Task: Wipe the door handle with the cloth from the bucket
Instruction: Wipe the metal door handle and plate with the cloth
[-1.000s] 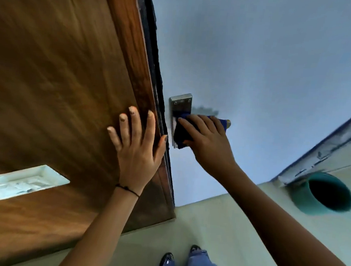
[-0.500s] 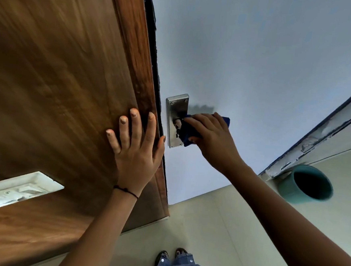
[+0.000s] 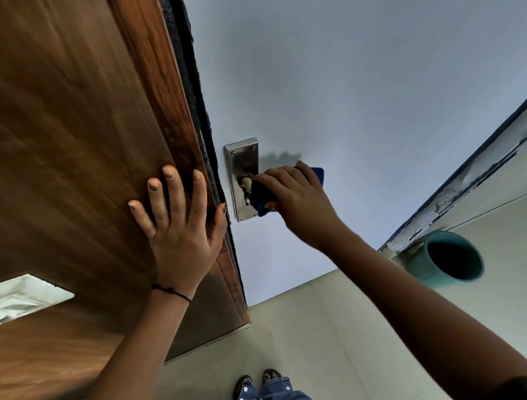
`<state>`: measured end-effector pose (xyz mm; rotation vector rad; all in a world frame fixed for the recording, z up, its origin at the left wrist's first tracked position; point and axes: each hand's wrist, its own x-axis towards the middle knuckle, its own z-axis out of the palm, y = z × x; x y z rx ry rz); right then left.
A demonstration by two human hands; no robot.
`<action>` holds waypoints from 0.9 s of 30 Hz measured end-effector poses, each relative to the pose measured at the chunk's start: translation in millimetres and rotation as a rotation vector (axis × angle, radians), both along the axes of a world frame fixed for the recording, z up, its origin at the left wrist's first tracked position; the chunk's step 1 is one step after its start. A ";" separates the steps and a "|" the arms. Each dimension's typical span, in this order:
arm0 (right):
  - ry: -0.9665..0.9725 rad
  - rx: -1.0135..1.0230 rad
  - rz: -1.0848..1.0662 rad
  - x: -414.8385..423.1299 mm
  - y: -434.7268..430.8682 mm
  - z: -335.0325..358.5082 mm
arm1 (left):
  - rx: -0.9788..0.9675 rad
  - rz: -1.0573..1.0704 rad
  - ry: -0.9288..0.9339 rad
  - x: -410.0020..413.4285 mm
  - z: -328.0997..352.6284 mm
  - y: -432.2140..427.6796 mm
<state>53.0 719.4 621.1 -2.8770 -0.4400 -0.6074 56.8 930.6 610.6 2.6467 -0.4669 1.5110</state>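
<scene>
A steel handle plate (image 3: 241, 161) is fixed to the pale door face, with the worn base of the door handle (image 3: 246, 184) showing at its middle. My right hand (image 3: 297, 199) grips a dark blue cloth (image 3: 260, 199) wrapped around the lever, which is hidden under cloth and fingers. A corner of the cloth sticks out above my knuckles. My left hand (image 3: 178, 221) lies flat, fingers spread, on the brown wooden door (image 3: 73, 121) beside the door's edge.
A teal bucket (image 3: 449, 262) stands on the pale tiled floor (image 3: 307, 345) at the right, by a chipped door frame (image 3: 479, 166). My feet (image 3: 257, 382) and jeans show at the bottom. A white vent panel (image 3: 5, 302) sits in the wooden door at lower left.
My right hand has slid the cloth along the lever away from the plate, uncovering the handle's base. The left hand stays flat on the wood.
</scene>
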 end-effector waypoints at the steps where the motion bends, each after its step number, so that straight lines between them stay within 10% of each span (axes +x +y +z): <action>1: 0.013 -0.012 0.000 1.4 -6.2 1.2 | 0.002 0.001 0.002 0.1 -0.2 -0.1; 13: 0.196 0.500 -0.089 5.3 -41.3 -3.6 | 0.007 0.000 -0.010 0.8 0.4 -0.4; 27: 0.361 2.282 -0.009 -8.8 -8.2 -23.6 | 0.026 -0.012 0.011 -0.4 1.2 0.1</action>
